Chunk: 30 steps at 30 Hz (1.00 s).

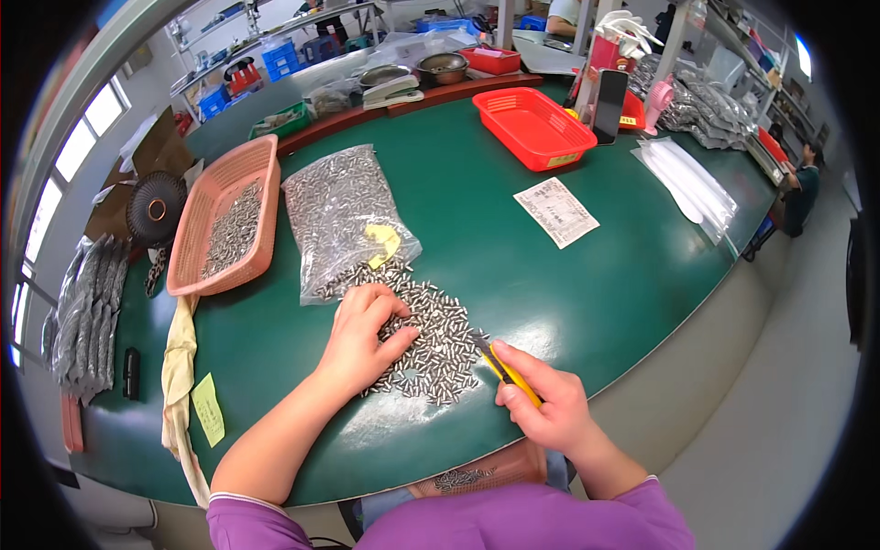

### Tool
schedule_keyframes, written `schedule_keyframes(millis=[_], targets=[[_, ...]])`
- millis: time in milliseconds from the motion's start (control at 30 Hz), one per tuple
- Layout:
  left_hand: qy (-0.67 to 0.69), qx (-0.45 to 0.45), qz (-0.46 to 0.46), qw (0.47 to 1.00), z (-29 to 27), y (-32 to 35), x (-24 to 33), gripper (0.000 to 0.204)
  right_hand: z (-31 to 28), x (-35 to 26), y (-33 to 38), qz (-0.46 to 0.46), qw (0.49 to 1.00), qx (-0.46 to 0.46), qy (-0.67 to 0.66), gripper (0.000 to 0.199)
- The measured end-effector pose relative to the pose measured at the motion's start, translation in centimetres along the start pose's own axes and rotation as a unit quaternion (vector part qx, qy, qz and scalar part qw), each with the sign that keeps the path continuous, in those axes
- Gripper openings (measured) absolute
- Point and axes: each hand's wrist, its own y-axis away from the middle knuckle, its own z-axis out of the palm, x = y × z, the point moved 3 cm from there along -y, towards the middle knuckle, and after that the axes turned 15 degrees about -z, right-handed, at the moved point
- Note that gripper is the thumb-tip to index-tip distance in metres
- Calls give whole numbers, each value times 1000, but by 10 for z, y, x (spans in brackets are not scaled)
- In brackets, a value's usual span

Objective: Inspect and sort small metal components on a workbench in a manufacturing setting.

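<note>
A pile of small silvery metal pins (440,339) lies on the green tabletop in front of me. My left hand (362,335) rests on the pile's left side, its thumb and fingers apart in a loose curve over the pins. In my right hand (550,403) is a yellow utility knife (511,372), its dark blade end touching the pile's right edge. Behind the pile lies a clear plastic bag (339,202) full of the same pins, with a yellow piece (383,244) on it. Some pins spread from the bag's near end into the pile.
At the left stands a pink basket (269,211) with pins inside, beside a black fan (156,209). Further right are a red tray (536,128), a paper slip (556,213), a phone (609,107) and white plastic sleeves (687,183). A pink container (513,463) with pins sits below the table's front edge.
</note>
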Motion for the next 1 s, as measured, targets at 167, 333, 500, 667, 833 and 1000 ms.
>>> schedule_keyframes(millis=[167,333,500,667,833,1000], targets=[[-19,-11,17,1000,0,-2,1,25,0,3,0,-54,998,2,26,51],[-38,-23,12,999,1,-5,5,18,-2,1,0,-66,997,7,38,53],[-57,-19,31,998,2,-5,6,18,-1,-1,2,-87,995,20,35,54],[-56,3,24,998,2,-4,-2,22,-1,-1,-1,-82,995,0,56,51],[-4,38,22,999,-3,-7,1,23,-2,-5,-4,-99,994,17,48,48],[117,64,19,991,-14,4,6,30,-3,0,-3,-72,997,19,27,48]])
